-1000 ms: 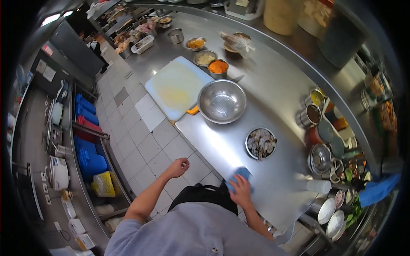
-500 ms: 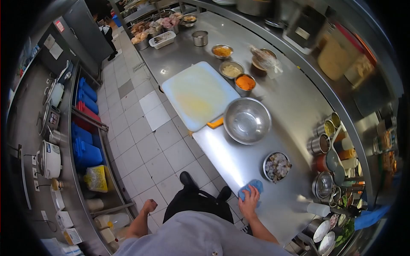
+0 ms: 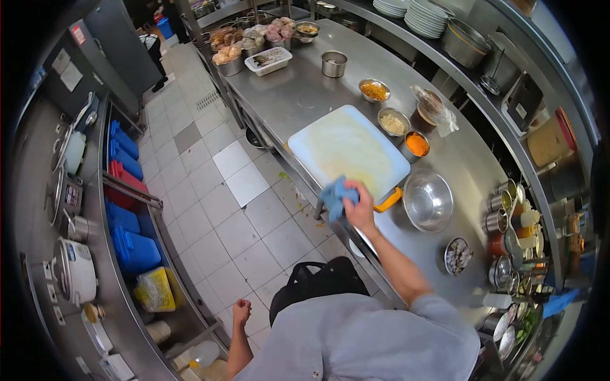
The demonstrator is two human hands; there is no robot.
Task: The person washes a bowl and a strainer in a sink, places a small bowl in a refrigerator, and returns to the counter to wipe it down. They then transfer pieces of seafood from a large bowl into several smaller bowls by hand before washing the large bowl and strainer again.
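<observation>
A crumpled blue cloth (image 3: 337, 195) is gripped in my right hand (image 3: 360, 208), at the near edge of the steel table and beside the near corner of the white cutting board (image 3: 346, 143). Yellowish stains mark the board. To the right of the cloth, an orange handle (image 3: 389, 200) sticks out at the board's edge; whatever it belongs to is hidden. A metal bowl (image 3: 429, 200) stands just beyond that handle. My left hand (image 3: 241, 312) hangs low over the tiled floor with its fingers curled in, and I see nothing in it.
A bowl of raw shrimp (image 3: 457, 255) sits near the table's right end. Behind the board are bowls of chopped orange food (image 3: 417, 145) and pale pieces (image 3: 394, 122). Stacked plates (image 3: 426, 18) fill an upper shelf. Blue bins (image 3: 135, 249) line the left counter.
My right hand has lifted the blue cloth from beside the shrimp bowl and carried it left and forward to the cutting board's near corner. The whole view has shifted. My left hand stays curled.
</observation>
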